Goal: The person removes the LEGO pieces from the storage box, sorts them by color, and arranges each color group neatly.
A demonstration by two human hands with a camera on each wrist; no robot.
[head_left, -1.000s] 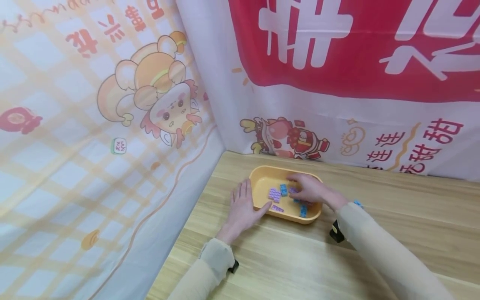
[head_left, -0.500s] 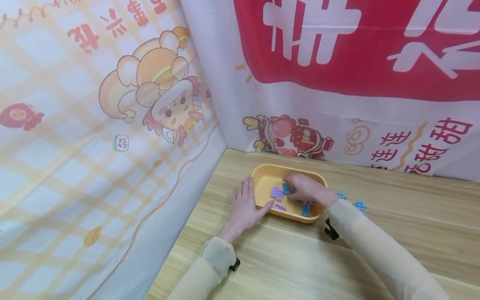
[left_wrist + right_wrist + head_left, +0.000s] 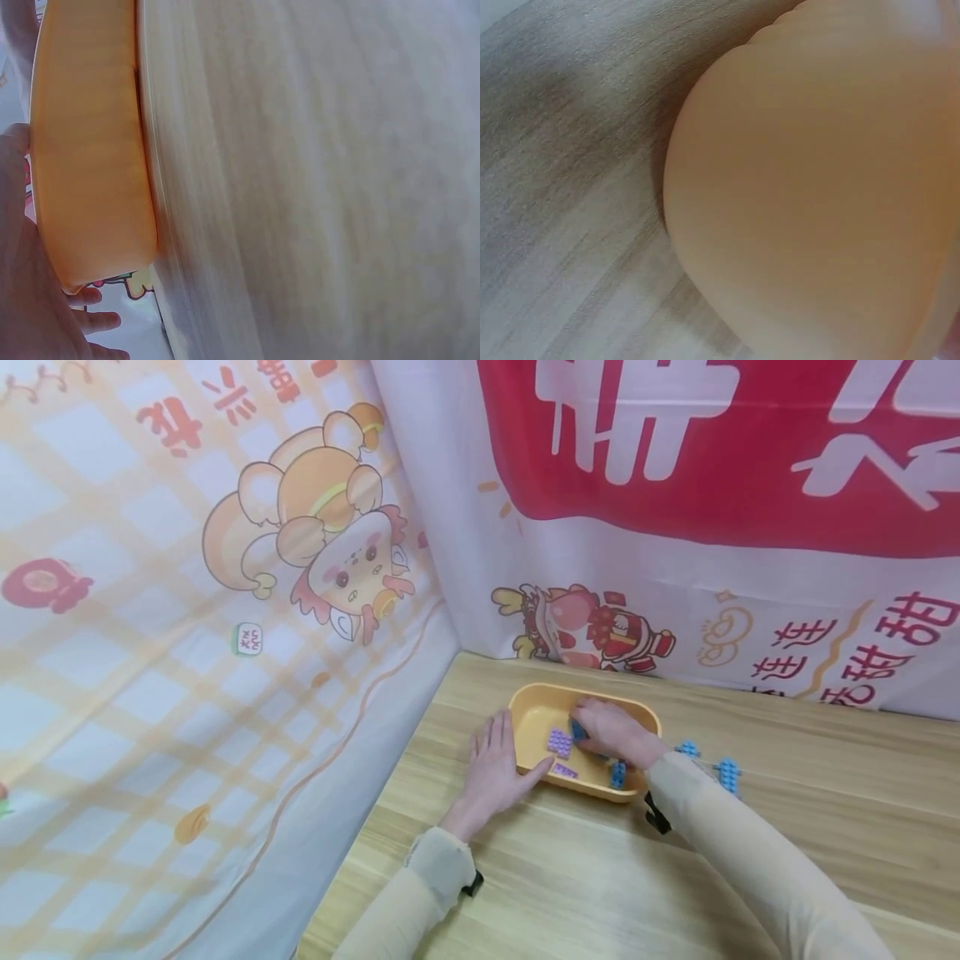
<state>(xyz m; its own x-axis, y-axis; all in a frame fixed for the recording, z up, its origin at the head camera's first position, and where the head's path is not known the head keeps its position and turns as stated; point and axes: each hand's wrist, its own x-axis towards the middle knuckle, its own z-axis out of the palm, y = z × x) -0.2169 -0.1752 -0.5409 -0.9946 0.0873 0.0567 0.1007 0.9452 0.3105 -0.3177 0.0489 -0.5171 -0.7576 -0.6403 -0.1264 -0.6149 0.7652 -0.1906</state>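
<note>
In the head view, I am leaning my right hand (image 3: pixel 611 731) over the tray's right half and, as far as the angle is showing, pinching a blue brick (image 3: pixel 577 729) between thumb and fingers, inside the yellow tray (image 3: pixel 531 739) and right of a purple studded brick (image 3: pixel 559 742). My left hand (image 3: pixel 491 772) is bracing the tray's left end, fingers spread, thumb lying along the near edge. Another blue piece (image 3: pixel 617 774) is sitting by the tray's near right corner; more blue pieces (image 3: pixel 727 774) are lying on the table (image 3: pixel 570 877) beyond its right end. I am judging the brick light, stiff plastic, hard to break but slick and small, so its two opposite sides are offering the surest hold. In the left wrist view, my thumb is resting at the rim and my fingers are reaching past the tray's end. In the right wrist view, the tray's rounded wall is filling the frame; from there I am unable to tell my grip.
</note>
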